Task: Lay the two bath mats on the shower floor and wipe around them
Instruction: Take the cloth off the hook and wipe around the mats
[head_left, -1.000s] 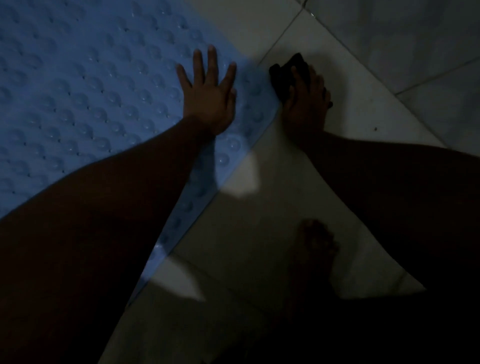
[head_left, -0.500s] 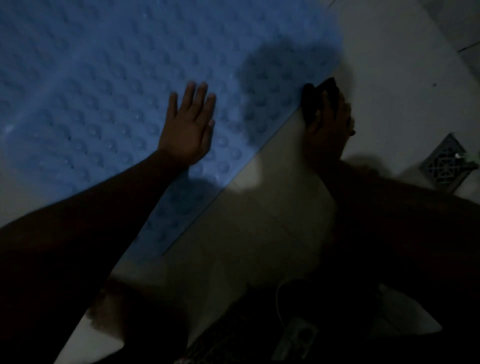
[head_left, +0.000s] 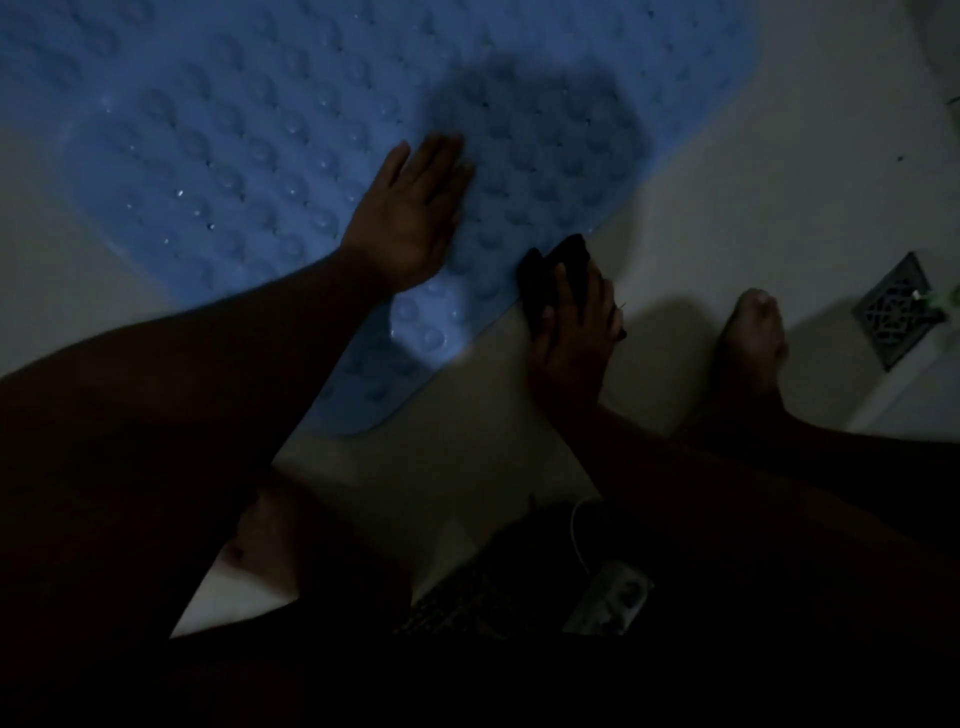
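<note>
One blue bath mat (head_left: 260, 156) lies flat on the pale shower floor (head_left: 727, 197), its studded surface running from the upper left toward the lower middle of the dim view; only one mat is in sight. The left hand (head_left: 410, 218) rests palm-down on the mat with fingers straight and together — its grip is released, grasping nothing. The right hand (head_left: 576, 327) presses one dark cloth (head_left: 550, 270) onto the floor right at the mat's near edge, the cloth bunched under the fingertips and touching the blue rim; the fingers lie over it rather than clenched around it. One bare foot (head_left: 750, 332) stands on the floor to the right of that hand, and one square metal floor drain (head_left: 891, 312) sits farther right — well apart from the mat.
</note>
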